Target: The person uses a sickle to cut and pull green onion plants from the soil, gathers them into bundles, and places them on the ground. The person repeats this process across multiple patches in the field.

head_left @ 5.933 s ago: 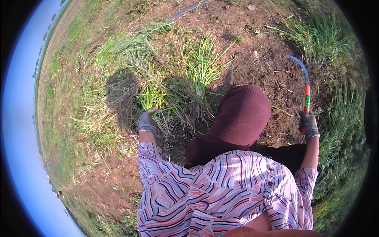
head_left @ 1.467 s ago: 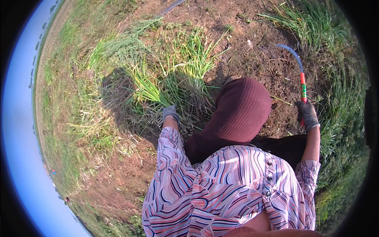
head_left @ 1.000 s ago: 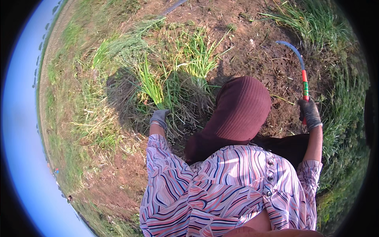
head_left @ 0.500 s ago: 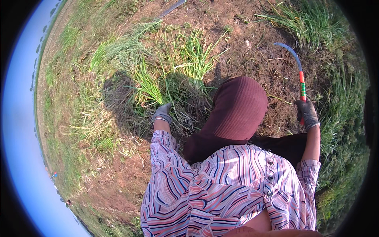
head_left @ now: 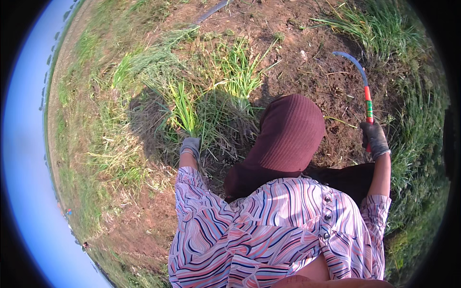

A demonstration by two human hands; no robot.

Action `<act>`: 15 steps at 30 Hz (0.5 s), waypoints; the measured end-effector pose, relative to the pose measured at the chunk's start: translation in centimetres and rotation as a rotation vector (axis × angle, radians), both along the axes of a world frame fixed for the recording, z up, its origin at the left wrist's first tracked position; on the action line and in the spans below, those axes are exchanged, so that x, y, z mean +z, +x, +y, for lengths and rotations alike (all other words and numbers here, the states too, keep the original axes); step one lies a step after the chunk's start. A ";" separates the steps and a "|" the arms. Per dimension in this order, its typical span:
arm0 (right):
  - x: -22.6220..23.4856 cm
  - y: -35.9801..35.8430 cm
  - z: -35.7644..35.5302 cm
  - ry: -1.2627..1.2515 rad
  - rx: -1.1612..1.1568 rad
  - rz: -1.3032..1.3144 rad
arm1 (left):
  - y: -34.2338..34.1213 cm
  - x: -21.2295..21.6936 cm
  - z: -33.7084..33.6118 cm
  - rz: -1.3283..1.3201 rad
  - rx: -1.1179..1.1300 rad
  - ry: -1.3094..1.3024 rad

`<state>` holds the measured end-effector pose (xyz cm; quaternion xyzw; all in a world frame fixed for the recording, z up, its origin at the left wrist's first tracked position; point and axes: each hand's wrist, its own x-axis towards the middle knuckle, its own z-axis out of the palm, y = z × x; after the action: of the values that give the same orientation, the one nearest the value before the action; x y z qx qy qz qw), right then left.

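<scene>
In the head view, my right hand [head_left: 375,138] wears a dark grey glove and is closed round the red and green handle of a sickle [head_left: 369,106]. The curved blade points up and bends to the left, above bare soil. My left hand [head_left: 190,146], gloved in lighter grey, is closed at the base of a bunch of green grass [head_left: 185,113], whose blades fan out away from me. Its fingertips are partly hidden by the hand itself. Around this bunch lies a shaded heap of cut and dry grass [head_left: 153,117].
My bent knee in maroon cloth [head_left: 293,132] stands between the two hands. Another grass clump [head_left: 242,79] is just beyond the heap. Taller grass [head_left: 384,33] grows at the far right. A grey blade-like strip [head_left: 211,12] lies at the top edge.
My left hand has drawn back toward me and slightly left, and the grass bunch has swung more upright with it. My right hand and the sickle have hardly moved.
</scene>
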<state>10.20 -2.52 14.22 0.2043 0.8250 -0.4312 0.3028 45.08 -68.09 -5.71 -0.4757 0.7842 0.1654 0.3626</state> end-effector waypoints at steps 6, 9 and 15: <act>-0.1 -0.1 -1.0 -0.026 0.045 0.000 | 4.7 15.6 0.7 0.637 0.605 0.382; -0.7 -0.3 -0.1 -0.050 0.016 -0.021 | 0.7 25.0 2.5 1.085 0.842 0.317; -1.9 -0.6 -1.0 -0.065 0.073 -0.018 | -4.7 39.1 0.1 1.729 0.692 0.289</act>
<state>9.56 -3.49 12.32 0.1680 0.8147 -0.4444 0.3323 40.43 -68.02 33.43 -0.3450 0.5682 0.6552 -0.3589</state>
